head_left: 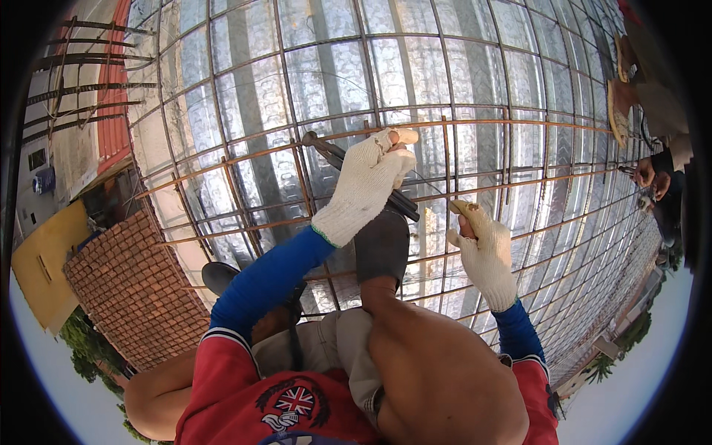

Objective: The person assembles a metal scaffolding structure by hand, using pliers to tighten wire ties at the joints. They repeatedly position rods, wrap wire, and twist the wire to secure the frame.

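My left hand (371, 172), in a white knit glove, is closed above the rebar grid (363, 37), with bare fingertips showing through the glove. A dark pair of pincers (322, 147) slants beneath it, head at upper left and handles emerging at lower right; whether the palm also grips them is hidden. A thin tie wire (429, 182) runs from the left fingers to my right hand (483, 252). That hand wears a similar glove with stained fingertips, and its thumb and fingers pinch the wire. Rusty bars cross close under both hands.
Shiny corrugated metal decking (319, 89) lies under the grid. At the right edge another person's hands (649, 176) work at the bars. Bar ends (89, 89) jut out at upper left. Beyond the left edge are a tiled roof (137, 285) and a yellow wall (52, 259).
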{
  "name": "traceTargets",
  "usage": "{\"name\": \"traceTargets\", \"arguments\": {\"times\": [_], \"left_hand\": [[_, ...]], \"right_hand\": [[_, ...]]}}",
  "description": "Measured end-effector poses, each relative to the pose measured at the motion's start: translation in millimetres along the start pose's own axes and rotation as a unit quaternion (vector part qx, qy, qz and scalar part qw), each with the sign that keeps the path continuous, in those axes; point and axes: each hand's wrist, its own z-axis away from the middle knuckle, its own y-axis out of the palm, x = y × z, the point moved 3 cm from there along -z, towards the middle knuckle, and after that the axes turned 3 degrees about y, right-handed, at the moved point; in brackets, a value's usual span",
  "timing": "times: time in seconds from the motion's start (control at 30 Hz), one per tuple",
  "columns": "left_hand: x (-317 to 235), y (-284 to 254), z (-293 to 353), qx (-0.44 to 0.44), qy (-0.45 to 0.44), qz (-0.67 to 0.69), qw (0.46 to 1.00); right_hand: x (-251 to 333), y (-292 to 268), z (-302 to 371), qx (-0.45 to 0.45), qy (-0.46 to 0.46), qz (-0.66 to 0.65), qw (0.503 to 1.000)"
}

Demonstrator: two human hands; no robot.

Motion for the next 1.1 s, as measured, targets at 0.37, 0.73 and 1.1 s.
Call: {"name": "traceTargets", "arguments": {"times": [0.37,0.73,1.1], "left_hand": [[-94.1,-74.9,-62.7,-0.058,0.279,-0.716,0.637],[-114.8,-149.4,-139.0,0.009,0.228,-0.83,0.51],[-159.8,-147.4,-153.4,-0.132,0.218,-0.774,0.58]], "right_hand": [[-61.2,-33.0,-5.3,-0.032,0.157,-0.137,0.977],[-53.3,-25.6,-28.7,0.056,0.259,-0.314,0.911],[-50.4,-45.8,-53.0,0.034,0.214,-0.171,0.961]]}}
